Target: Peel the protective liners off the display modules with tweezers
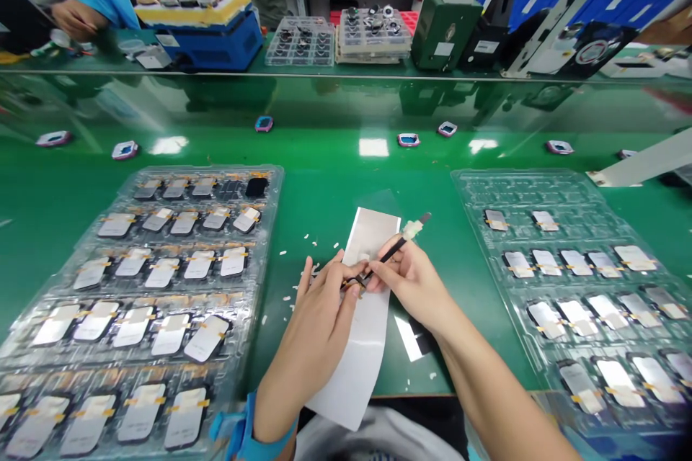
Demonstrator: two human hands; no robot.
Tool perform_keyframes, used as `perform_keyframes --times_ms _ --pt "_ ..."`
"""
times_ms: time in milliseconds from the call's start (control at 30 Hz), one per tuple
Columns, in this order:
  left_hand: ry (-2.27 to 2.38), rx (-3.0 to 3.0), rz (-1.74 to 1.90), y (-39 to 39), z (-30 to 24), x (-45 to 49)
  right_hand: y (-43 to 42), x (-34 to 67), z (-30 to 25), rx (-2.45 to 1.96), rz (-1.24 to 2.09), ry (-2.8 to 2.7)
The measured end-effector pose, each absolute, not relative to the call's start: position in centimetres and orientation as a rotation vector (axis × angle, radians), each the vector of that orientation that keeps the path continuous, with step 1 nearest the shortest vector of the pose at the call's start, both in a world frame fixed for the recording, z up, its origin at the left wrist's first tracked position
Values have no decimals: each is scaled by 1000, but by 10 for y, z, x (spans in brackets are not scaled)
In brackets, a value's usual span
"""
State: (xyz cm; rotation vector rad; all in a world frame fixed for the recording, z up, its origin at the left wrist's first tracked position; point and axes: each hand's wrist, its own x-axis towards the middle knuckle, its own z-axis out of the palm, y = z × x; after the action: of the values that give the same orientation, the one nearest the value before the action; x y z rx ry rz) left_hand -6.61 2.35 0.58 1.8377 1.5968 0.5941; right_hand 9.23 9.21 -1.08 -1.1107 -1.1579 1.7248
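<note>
My left hand (324,310) is closed on a small display panel, mostly hidden by the fingers; a dark edge and a bit of orange flex cable show at the fingertips. In my right hand (414,281) is a pair of slim black tweezers (392,251), pinched like a pen, with pale tape wrapped near the upper end. Their lower tip meets the part at my left fingertips. Beneath both hands lies a long white strip of backing sheet (360,353). A blue wrist strap (270,439) is around my left wrist.
Clear trays of display panels stand left (273,223) and right (486,288). White scraps (286,298) litter the green table. A white label piece (409,340) lies by my right forearm. Small watch cases (409,139) sit along the back. Beyond is a co-worker's hand (78,18).
</note>
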Motion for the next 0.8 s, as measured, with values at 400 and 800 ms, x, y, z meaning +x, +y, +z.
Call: perform_keyframes --times_ms 400,800 --pt "1571 1440 1021 21 5 -71 95 107 10 -1041 1570 -1172" --pt "1595 1660 755 29 6 -64 76 87 -16 -1142 1446 -1085"
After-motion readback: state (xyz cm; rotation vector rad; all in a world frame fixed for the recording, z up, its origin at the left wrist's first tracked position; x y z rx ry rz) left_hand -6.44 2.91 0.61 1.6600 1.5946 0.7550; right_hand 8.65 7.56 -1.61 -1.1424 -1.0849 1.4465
